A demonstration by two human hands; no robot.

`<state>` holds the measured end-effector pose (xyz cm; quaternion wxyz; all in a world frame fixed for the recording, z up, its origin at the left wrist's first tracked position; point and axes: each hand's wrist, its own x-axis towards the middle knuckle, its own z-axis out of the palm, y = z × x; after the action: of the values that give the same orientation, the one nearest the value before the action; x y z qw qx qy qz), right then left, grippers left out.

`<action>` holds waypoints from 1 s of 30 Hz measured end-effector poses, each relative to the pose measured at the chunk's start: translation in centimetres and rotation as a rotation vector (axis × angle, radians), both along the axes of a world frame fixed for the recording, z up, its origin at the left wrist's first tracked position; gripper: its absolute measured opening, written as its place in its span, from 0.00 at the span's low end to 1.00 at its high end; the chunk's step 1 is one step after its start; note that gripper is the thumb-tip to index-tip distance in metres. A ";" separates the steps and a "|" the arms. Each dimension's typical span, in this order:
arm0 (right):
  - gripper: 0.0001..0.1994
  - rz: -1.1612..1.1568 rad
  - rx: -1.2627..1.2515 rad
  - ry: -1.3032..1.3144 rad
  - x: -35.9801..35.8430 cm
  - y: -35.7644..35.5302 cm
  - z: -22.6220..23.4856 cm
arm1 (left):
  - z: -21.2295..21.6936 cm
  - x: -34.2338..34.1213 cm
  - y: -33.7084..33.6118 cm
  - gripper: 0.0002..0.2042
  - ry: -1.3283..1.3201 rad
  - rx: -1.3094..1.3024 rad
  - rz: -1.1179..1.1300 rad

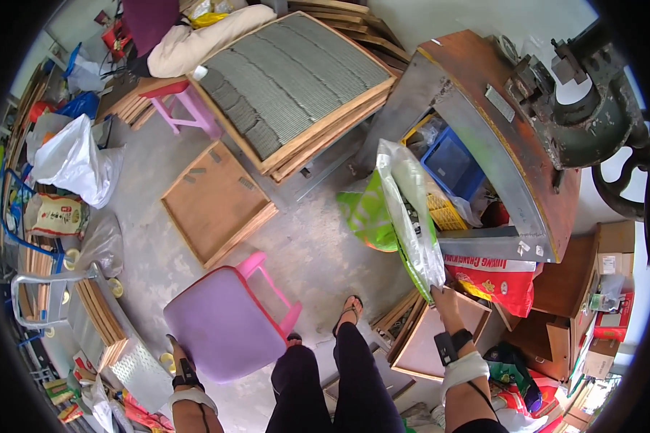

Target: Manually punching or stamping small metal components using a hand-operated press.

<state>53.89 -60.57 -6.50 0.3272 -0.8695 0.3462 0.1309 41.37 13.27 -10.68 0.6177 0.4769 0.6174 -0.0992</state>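
Note:
My right hand [447,304] is closed on the near end of a long green-and-silver plastic bag [410,209]. The bag stretches away from my fingers, beside the metal-framed workbench. To the left, a stool [227,325] with a purple padded seat, red rim and pink legs stands close to my legs. My left hand [179,353] is at the left edge of that seat; its fingers are partly hidden and small, so I cannot tell whether they grip it. Both wrists wear dark bands and pale rolled cuffs.
A stack of wooden frames [296,79] topped with grey ribbed strips stands ahead, another person's legs [209,40] behind it. A wooden tray [215,202] lies on the floor. The workbench [484,108] holds crates [453,164] underneath. A metal cart [133,353] stands left.

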 end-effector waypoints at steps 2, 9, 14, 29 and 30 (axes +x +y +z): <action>0.24 -0.259 0.120 -0.043 0.0 1.9 2.7 | -0.9 -2.1 2.0 0.47 0.173 0.137 -0.058; 0.20 -0.055 0.083 0.041 4.5 -0.4 7.5 | 3.5 -2.7 -8.1 0.32 0.394 0.947 -0.698; 0.32 0.113 -0.121 0.296 -2.0 0.8 0.4 | 7.5 -2.0 -17.5 0.27 0.088 1.158 -0.885; 0.34 0.218 -0.009 0.441 0.7 0.2 7.2 | 14.4 29.7 -47.0 0.12 -0.811 0.814 -1.269; 0.35 0.276 0.038 0.446 0.8 0.6 7.3 | 15.7 33.3 -49.5 0.11 -0.951 0.927 -1.285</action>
<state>54.73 -59.95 0.76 0.2382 -0.8518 0.2855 0.3690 74.67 -36.20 4.98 0.3799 0.9180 -0.1064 0.0402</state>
